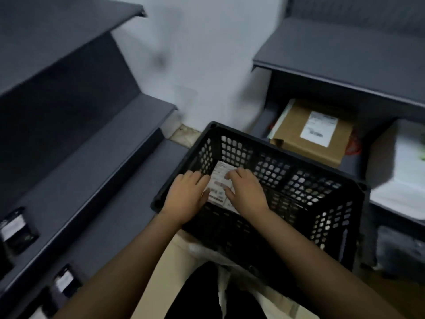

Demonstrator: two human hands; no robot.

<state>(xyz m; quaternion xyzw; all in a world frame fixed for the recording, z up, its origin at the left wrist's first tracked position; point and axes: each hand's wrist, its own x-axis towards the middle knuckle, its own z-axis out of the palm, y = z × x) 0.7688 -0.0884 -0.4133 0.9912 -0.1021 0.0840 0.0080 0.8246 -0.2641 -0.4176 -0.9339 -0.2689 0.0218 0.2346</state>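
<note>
A black perforated plastic crate point(299, 187) stands on the floor in front of me. Inside it, near the left wall, is a small parcel with a white printed label point(218, 183). My left hand point(186, 196) holds the parcel's left side, fingers reaching over the crate's rim. On the parcel's right side my right hand point(246, 192) grips it, with fingers curled over the label. Most of the parcel's body is hidden by my hands.
Dark grey shelves point(92, 143) run along the left, with black labelled packets point(16, 229) near the bottom left. At right, a lower shelf holds a brown cardboard box point(310, 132) with a white label and a white parcel point(404, 171). A white wall is ahead.
</note>
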